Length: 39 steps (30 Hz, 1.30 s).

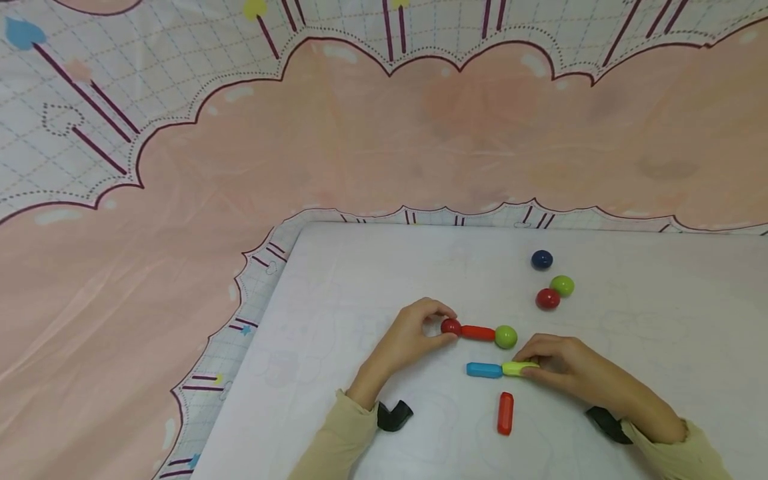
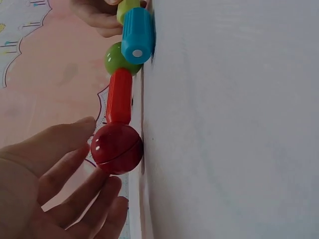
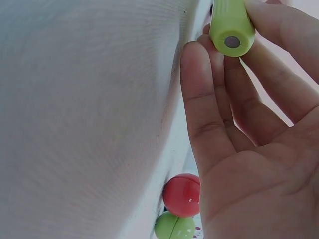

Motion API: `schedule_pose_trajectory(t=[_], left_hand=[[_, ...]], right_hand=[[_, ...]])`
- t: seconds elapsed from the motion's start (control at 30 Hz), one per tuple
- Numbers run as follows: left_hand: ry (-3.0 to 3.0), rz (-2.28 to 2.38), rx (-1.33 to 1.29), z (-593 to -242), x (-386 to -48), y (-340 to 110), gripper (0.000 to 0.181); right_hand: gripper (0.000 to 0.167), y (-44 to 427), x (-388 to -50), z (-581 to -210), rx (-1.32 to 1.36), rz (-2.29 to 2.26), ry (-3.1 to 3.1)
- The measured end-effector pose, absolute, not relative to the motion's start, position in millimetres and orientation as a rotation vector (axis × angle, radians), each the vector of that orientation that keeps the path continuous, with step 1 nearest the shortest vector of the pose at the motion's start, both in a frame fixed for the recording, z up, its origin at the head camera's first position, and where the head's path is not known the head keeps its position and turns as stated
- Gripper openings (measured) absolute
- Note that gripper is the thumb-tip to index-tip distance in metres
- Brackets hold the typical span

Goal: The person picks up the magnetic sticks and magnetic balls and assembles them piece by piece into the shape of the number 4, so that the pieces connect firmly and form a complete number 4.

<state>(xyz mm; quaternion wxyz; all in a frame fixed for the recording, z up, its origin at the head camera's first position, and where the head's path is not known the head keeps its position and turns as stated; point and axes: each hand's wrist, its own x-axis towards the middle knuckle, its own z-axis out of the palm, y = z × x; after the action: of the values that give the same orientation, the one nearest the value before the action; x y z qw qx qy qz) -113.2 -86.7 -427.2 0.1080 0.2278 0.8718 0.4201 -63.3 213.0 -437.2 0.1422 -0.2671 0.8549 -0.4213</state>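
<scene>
My left hand (image 1: 414,333) curls thumb and fingers around a red ball (image 1: 451,327) in the head view; the left wrist view shows the thumb and fingers of that hand (image 2: 65,174) beside the ball (image 2: 117,149). A red stick (image 1: 478,333) links this ball to a green ball (image 1: 506,337). Nearer me, a blue stick (image 1: 484,370) lies end to end with a yellow-green stick (image 1: 517,369), which my right hand (image 1: 576,367) pinches. The right wrist view shows this stick's (image 3: 232,25) round metallic end between thumb and fingers of the hand (image 3: 254,134).
A loose red stick (image 1: 505,413) lies below the blue and yellow-green pair. Farther back on the white table (image 1: 360,267) are a dark blue ball (image 1: 542,260), a green ball (image 1: 563,286) and a red ball (image 1: 548,299). Peach patterned cloth (image 1: 180,267) surrounds the table's far and left edges.
</scene>
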Motion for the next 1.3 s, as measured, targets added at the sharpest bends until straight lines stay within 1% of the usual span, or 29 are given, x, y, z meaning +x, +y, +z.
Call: schedule_pose_trajectory(t=[0.27, 0.53, 0.77, 0.9, 1.1, 1.3], left_hand=[[2.626, 1.154, 0.742, -418.7, -104.3, -84.8, 0.023], [2.649, 1.076, 0.884, -414.8, -87.5, -79.7, 0.024], [2.686, 0.977, 0.943, -416.7, -76.9, -77.6, 0.024], [2.716, 0.915, 0.984, -418.1, -76.7, -76.4, 0.025], [2.710, 0.950, 0.976, -421.1, -82.6, -76.9, 0.022], [2.721, 0.972, 1.003, -420.1, -86.0, -75.1, 0.020]], right_hand=[[0.015, 209.7, -63.0, -440.4, -0.869, -1.268, 2.527], [0.015, 208.6, -62.7, -439.3, -0.860, -1.264, 2.540], [0.014, 206.7, -62.4, -438.7, -0.856, -1.257, 2.551], [0.014, 206.2, -62.9, -437.9, -0.826, -1.243, 2.543], [0.017, 205.5, -64.6, -437.1, -0.787, -1.211, 2.523], [0.015, 204.4, -64.9, -438.2, -0.819, -1.245, 2.521]])
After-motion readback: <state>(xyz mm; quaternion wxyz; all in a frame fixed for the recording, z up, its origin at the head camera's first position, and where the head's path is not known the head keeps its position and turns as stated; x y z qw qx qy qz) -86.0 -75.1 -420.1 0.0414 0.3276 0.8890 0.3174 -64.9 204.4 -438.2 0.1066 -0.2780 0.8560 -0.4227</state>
